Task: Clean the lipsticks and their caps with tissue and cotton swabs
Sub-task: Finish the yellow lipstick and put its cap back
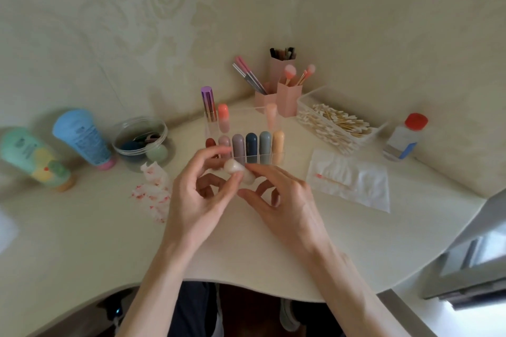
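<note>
A cream worktop (82, 241) fills a corner lined with patterned wallpaper (137, 22). At far left is a green tube (32, 157), next to a blue tube (82, 137) and a clear jar (139, 139) of sponges. Pink holders (289, 98) with brushes (290, 71) stand at the back. A red-capped bottle (405, 137) stands at right.
</note>
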Demonstrator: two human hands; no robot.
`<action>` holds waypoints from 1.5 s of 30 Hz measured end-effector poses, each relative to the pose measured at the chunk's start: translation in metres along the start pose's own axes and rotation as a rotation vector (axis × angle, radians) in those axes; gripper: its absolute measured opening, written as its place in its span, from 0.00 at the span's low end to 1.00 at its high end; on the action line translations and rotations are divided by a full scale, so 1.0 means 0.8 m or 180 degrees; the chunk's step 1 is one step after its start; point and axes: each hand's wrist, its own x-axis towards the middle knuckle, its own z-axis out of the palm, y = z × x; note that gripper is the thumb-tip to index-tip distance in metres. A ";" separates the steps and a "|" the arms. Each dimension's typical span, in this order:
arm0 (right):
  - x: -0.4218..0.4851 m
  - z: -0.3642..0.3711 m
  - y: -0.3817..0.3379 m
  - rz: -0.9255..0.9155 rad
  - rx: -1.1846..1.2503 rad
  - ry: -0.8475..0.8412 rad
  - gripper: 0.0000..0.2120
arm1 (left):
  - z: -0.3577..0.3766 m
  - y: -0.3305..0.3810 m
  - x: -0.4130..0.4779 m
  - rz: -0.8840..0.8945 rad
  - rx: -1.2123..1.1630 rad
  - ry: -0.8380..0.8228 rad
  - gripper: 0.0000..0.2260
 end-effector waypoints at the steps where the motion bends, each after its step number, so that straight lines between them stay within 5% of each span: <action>1: 0.002 -0.001 -0.001 0.0125 0.0179 -0.0002 0.18 | 0.001 0.004 0.005 -0.0012 -0.0082 0.0063 0.16; 9: 0.018 -0.008 -0.002 0.0527 0.1012 0.0255 0.18 | 0.001 0.039 0.061 0.0301 0.0186 0.0306 0.10; 15: 0.009 -0.007 0.007 0.0518 0.0680 0.0271 0.14 | -0.001 0.055 0.148 0.1074 0.2345 0.0461 0.12; 18: 0.007 -0.007 0.007 0.0479 0.0547 0.0259 0.14 | -0.001 0.047 0.176 0.0998 0.3023 0.0353 0.11; 45: 0.006 -0.002 0.007 0.0484 0.0219 0.0098 0.12 | 0.003 0.006 0.193 0.0644 0.3590 -0.0164 0.12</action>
